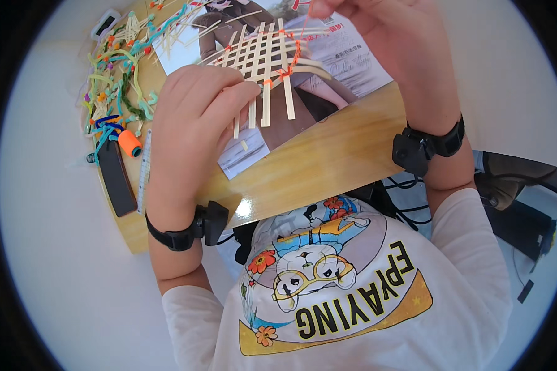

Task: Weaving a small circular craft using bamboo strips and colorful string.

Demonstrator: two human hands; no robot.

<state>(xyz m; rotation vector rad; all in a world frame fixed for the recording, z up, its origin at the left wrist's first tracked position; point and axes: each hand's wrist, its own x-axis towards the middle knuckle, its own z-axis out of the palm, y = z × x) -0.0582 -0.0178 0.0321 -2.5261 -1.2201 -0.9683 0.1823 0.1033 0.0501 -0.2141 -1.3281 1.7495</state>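
Left hand (195, 108) pinches woven strip lattice (263, 62) — right hand (390, 37) seemingly grips orange thread (296, 52); magazine (328, 68) beneath.

A pale straw-coloured lattice of flat woven strips (263, 62), upper centre of the frame, carries a thin orange-red thread (294, 52) knotted through it. Beneath lies a glossy magazine page (353, 55) in browns, pinks and white. The round wooden table (328, 154) is honey yellow. At upper left, a tangle of green, teal, yellow and orange cords (114, 74), perhaps beaded, sits above an orange spool (130, 143) and a black rectangular case (116, 178).
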